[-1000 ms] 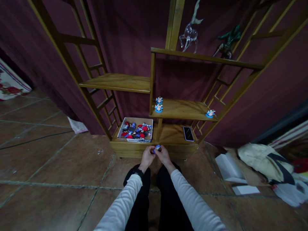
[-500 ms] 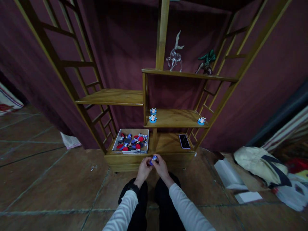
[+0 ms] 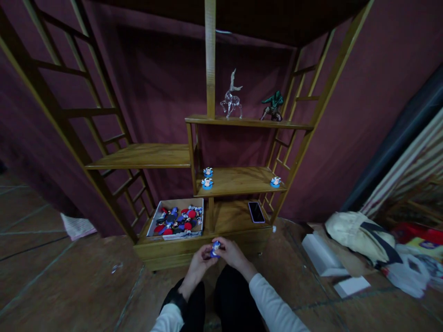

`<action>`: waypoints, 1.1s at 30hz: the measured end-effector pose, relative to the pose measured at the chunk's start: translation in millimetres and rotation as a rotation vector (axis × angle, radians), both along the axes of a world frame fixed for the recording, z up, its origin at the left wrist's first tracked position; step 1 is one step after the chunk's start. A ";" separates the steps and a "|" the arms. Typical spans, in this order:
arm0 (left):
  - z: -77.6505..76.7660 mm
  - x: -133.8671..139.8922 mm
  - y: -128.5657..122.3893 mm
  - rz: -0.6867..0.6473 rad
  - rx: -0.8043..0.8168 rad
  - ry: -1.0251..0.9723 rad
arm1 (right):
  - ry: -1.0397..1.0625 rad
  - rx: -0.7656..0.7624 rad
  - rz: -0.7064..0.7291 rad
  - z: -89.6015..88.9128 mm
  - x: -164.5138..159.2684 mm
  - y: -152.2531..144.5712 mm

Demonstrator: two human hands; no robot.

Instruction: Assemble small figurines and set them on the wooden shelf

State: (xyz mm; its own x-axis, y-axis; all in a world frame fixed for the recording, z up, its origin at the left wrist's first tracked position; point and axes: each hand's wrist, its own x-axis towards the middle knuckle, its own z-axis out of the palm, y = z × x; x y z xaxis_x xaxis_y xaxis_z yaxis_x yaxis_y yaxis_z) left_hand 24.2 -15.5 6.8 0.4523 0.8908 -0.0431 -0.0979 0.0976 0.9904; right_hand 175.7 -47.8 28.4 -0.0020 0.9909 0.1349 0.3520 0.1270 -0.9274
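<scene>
Between my fingertips is a small blue-and-white figurine (image 3: 215,249) on a purplish-blue base, held in front of the shelf's lower edge. My left hand (image 3: 200,263) is closed around its base side, and my right hand (image 3: 231,252) pinches it from the right. Just beyond, to the left, a white cardboard box (image 3: 151,227) holds many jumbled figurines with red, blue and dark bases. On the shelf above stand three light-blue-based figurines: one at the back left (image 3: 208,172), one at the front left (image 3: 207,183) and one at the right (image 3: 276,181).
A phone (image 3: 256,212) lies on the bottom shelf (image 3: 228,218), right of the box. Higher up stand a clear deer ornament (image 3: 231,99) and a green figure (image 3: 274,106). White boxes (image 3: 323,256), a cream bag (image 3: 356,230) and a plastic bag (image 3: 410,274) lie on the floor at right.
My view has tilted up and turned right, so the shelf sits lower and further left. Both hands still hold the figurine, which now shows more of its front.
</scene>
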 end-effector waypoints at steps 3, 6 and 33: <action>5.6 0.8 -0.9 -0.020 -0.010 -0.001 | -0.037 -0.003 0.040 13.8 8.6 -0.9; 10.8 3.6 -0.8 -0.023 -0.011 -0.008 | -0.049 0.011 0.049 23.9 15.2 -1.1; 1.2 -6.7 -1.2 0.054 -0.145 -0.131 | 0.215 -0.169 -0.143 -45.5 -18.1 18.6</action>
